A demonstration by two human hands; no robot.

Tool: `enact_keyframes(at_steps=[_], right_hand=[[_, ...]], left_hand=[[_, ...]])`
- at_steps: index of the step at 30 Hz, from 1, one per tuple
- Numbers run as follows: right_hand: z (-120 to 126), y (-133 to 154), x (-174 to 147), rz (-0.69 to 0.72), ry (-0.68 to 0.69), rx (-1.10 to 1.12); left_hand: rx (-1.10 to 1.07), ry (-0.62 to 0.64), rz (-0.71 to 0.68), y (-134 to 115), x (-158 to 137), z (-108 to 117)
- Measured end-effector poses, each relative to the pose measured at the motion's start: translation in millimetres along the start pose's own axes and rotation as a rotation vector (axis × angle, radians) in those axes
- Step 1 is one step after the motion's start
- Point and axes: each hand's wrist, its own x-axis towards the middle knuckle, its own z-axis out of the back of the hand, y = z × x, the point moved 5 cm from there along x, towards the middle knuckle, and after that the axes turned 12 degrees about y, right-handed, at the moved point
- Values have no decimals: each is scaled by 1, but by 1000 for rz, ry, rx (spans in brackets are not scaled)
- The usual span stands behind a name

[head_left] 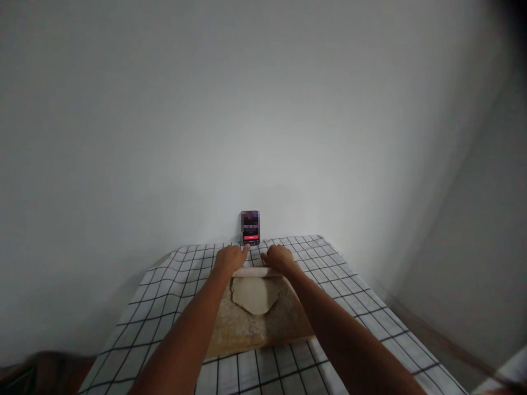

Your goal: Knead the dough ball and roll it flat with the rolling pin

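Observation:
A pale rolling pin (256, 272) lies crosswise over the far edge of a flat, uneven-edged sheet of dough (255, 296). My left hand (231, 258) is closed on the pin's left end, its thumb pointing inward. At the other end, my right hand (279, 257) has its fingers curled round the pin. Both palms hide the pin's ends. Under the dough is a flour-dusted wooden board (247, 332), partly covered by my forearms.
A white tablecloth with a dark grid (164, 296) covers the table. Behind my hands, a phone (251, 227) with a lit screen stands upright against the white wall (263, 137). Something dark (45, 373) sits at the lower left, beside the table.

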Motion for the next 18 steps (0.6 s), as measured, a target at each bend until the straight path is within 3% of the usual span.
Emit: enact_keyframes(at_steps=[7,18], right_hand=[[3,1,-4,1,-29,12],[11,9,-50,15,-45,31]], left_hand=[[-5,21,23,-3,-5,4],[19,3,-13,-6,-45,1]])
